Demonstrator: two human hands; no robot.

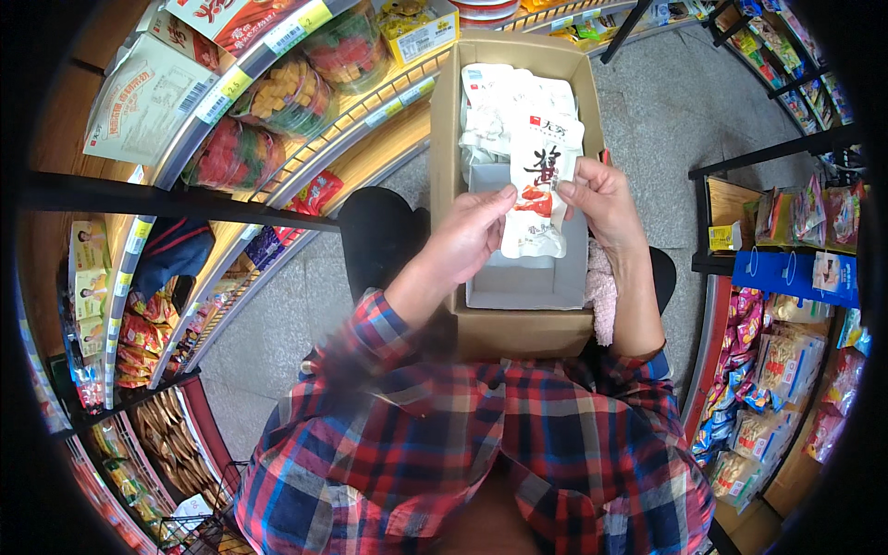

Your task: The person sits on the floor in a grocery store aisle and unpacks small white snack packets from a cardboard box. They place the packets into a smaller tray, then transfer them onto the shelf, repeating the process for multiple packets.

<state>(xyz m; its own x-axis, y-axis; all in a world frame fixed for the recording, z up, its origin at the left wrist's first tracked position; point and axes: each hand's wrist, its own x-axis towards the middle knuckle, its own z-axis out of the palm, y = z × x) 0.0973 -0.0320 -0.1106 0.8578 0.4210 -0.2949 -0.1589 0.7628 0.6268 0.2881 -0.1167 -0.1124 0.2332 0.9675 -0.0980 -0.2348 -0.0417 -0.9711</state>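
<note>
Between both hands a white snack pouch [544, 201] with a red picture and printed characters is held upright, its face turned up to me. My left hand [479, 229] pinches its left edge between thumb and fingers. On the opposite edge, my right hand [602, 198] grips it with thumb and bent fingers. Below the pouch sits a grey inner box [524, 288], its near part showing bare cardboard. Several more white pouches [496, 104] lie piled towards the far end. All this rests inside a brown cardboard carton [524, 333] in front of my lap.
Shelves with clear tubs of sweets [284, 90] curve along the left, a black shelf bar [180, 201] jutting across. A pink cloth [602, 295] hangs by the carton's right side. On the right stand racks of bagged snacks [780, 361]. Grey floor tiles [652, 90] lie between.
</note>
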